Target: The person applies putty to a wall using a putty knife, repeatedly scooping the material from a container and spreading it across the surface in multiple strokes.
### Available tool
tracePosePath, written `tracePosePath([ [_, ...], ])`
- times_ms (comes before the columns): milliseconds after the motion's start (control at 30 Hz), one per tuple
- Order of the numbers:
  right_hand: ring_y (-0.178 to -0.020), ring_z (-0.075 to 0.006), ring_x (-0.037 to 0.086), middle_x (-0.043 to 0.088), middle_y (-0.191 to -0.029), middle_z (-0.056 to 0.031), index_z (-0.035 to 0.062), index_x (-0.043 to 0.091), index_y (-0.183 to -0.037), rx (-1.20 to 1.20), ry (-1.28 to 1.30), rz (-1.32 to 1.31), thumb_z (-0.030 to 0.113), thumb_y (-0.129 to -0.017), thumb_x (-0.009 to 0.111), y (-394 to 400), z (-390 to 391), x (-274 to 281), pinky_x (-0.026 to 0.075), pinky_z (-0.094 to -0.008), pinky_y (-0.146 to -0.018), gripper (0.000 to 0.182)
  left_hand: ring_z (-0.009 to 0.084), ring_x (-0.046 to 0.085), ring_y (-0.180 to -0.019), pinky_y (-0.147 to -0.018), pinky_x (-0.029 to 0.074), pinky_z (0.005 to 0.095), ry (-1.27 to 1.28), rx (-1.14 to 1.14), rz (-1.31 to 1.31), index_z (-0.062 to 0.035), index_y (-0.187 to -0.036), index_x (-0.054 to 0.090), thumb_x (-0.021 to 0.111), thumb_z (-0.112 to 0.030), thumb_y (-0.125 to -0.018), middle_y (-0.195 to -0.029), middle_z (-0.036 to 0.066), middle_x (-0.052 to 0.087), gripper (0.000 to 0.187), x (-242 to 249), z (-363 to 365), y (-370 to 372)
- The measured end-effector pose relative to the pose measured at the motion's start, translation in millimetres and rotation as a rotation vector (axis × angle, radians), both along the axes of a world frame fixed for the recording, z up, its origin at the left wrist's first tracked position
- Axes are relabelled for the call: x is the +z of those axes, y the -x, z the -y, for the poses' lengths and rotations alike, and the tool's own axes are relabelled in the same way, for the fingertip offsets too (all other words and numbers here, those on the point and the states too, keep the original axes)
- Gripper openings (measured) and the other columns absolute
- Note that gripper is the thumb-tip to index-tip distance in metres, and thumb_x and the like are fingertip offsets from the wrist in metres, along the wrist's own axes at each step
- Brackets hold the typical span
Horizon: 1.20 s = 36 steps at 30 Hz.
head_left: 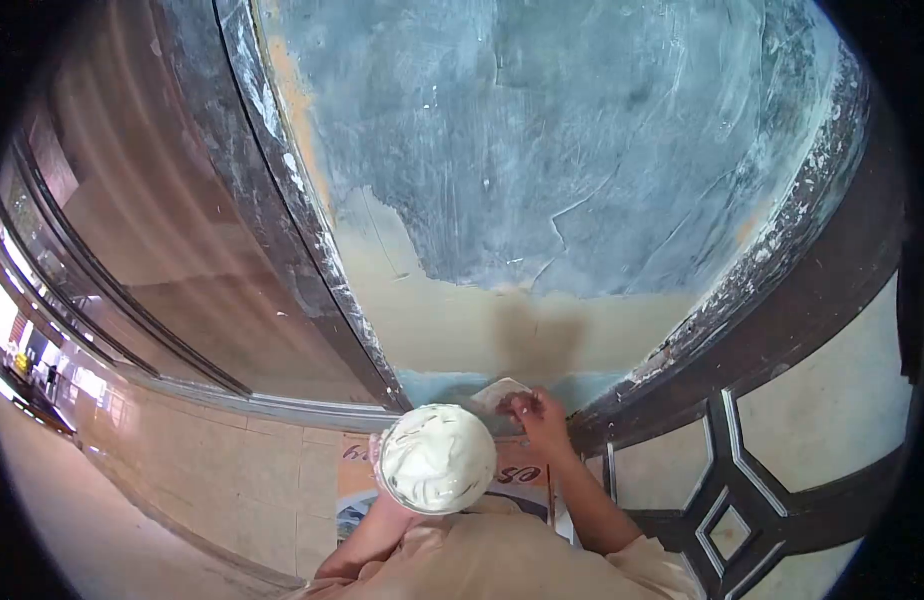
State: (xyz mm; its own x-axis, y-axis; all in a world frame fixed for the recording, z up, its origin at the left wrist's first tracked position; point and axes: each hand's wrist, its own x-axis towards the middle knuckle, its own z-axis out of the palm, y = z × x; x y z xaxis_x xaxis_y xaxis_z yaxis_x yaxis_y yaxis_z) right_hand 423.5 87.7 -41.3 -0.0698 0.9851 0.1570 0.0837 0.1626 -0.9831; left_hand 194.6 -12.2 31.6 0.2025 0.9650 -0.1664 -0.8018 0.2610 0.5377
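White paste (432, 452) fills the tub (386, 485) your left hand (395, 511) clasps, at eight o'clock from your right hand (544, 418), whose bent fingers apparently pinch a pale blade (496, 391).

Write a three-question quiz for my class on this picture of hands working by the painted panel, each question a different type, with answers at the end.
1. True or false: a shadow falls on the beige band of the panel.

2. Fill in the missing word: the right hand is near the panel's ____ edge.

3. Multiple choice: what fills the round container held in the left hand?
A) dark pebbles
B) white paste
C) clear water

Key:
1. True
2. bottom
3. B
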Motion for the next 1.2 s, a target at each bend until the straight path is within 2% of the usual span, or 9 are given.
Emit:
tracePosePath([
  [67,-0.069,-0.0147,0.064,0.068,-0.084,-0.008,0.005,0.056,-0.101,-0.022,0.469,-0.183,0.018,-0.095,0.059,11.7,7.9,-1.8,0.053,-0.0284,-0.061,0.014,0.038,0.037,-0.134,-0.109,0.03,0.0592,0.016,0.012,0.608,-0.016,-0.146,0.036,0.026,-0.077,-0.082,-0.149,0.012,0.036,0.089,-0.6,0.6,8.5],
  [100,-0.069,-0.0147,0.064,0.068,-0.084,-0.008,0.005,0.056,-0.101,-0.021,0.463,-0.19,0.018,-0.095,0.059,16.7,8.3,-3.3,0.053,-0.0284,-0.061,0.014,0.0378,0.037,-0.134,-0.109,0.03,0.0581,-0.036,0.091,0.253,-0.0155,-0.145,0.036,0.024,-0.077,-0.084,-0.149,0.013,0.037,0.087,-6.6,-2.5,13.8],
  [400,-0.062,-0.013,0.061,0.067,-0.083,-0.0079,0.0057,0.052,-0.111,0.026,0.445,-0.456,0.031,-0.098,0.055,85.0,4.2,20.9,0.051,-0.0278,-0.053,0.029,0.0341,0.043,-0.13,-0.109,0.034,0.0539,-0.064,0.259,0.163,-0.0126,-0.142,0.04,0.034,-0.051,-0.096,-0.143,0.013,0.044,0.06,-17.0,-3.7,67.6],
  [467,-0.059,-0.0124,0.06,0.066,-0.086,-0.0082,0.0058,0.051,-0.113,0.025,0.353,-0.508,0.03,-0.098,0.055,102.7,-1.9,38.4,0.051,-0.0279,-0.052,0.029,0.0328,0.041,-0.133,-0.111,0.033,0.0521,-0.071,0.153,0.391,-0.0118,-0.144,0.036,0.037,-0.045,-0.096,-0.146,0.012,0.04,0.058,-3.1,-1.8,82.3],
  [600,-0.058,-0.0124,0.06,0.065,-0.089,-0.0078,0.0058,0.051,-0.113,-0.031,0.245,-0.484,0.03,-0.098,0.054,138.7,-22.1,78.3,0.049,-0.0268,-0.05,0.029,0.0301,0.038,-0.135,-0.112,0.032,0.0495,-0.216,0.144,0.104,-0.0127,-0.147,0.03,0.04,-0.04,-0.098,-0.148,0.011,0.037,0.056,-24.6,3.6,132.5],
  [633,-0.058,-0.0123,0.06,0.065,-0.089,-0.0075,0.0054,0.05,-0.114,-0.008,0.173,-0.469,0.03,-0.098,0.053,146.8,-25.9,93.1,0.049,-0.0262,-0.05,0.029,0.0282,0.039,-0.134,-0.109,0.037,0.0479,-0.407,0.167,-0.392,-0.0115,-0.147,0.029,0.047,-0.028,-0.098,-0.147,0.011,0.039,0.055,-21.0,3.4,140.0],
  [733,-0.056,-0.011,0.059,0.065,-0.087,-0.0069,0.0048,0.05,-0.112,-0.021,0.067,-0.441,0.028,-0.099,0.052,168.3,-38.9,115.3,0.047,-0.025,-0.049,0.027,0.0272,0.04,-0.133,-0.107,0.04,0.0462,-0.581,0.212,-0.829,-0.0095,-0.145,0.031,0.053,-0.018,-0.095,-0.146,0.011,0.039,0.056,-7.6,-0.4,170.2],
  [767,-0.056,-0.0106,0.059,0.065,-0.086,-0.0067,0.0049,0.05,-0.11,-0.047,0.06,-0.448,0.028,-0.099,0.051,174.2,-42.0,116.5,0.046,-0.025,-0.048,0.025,0.0275,0.036,-0.136,-0.111,0.033,0.0477,-0.375,0.122,-0.298,-0.0127,-0.146,0.03,0.047,-0.039,-0.097,-0.148,0.008,0.037,0.059,-12.3,-4.9,177.6],
  [1200,-0.048,-0.0091,0.052,0.061,-0.076,-0.0037,0.0084,0.048,-0.099,-0.276,0.021,-0.566,0.032,-0.101,0.048,206.6,-47.6,115.8,0.04,-0.0242,-0.043,0.023,0.0273,0.036,-0.136,-0.11,0.034,0.0471,-0.293,-0.05,-0.001,-0.0139,-0.147,0.028,0.045,-0.041,-0.097,-0.148,0.008,0.036,0.059,-13.6,-33.3,252.0],
])
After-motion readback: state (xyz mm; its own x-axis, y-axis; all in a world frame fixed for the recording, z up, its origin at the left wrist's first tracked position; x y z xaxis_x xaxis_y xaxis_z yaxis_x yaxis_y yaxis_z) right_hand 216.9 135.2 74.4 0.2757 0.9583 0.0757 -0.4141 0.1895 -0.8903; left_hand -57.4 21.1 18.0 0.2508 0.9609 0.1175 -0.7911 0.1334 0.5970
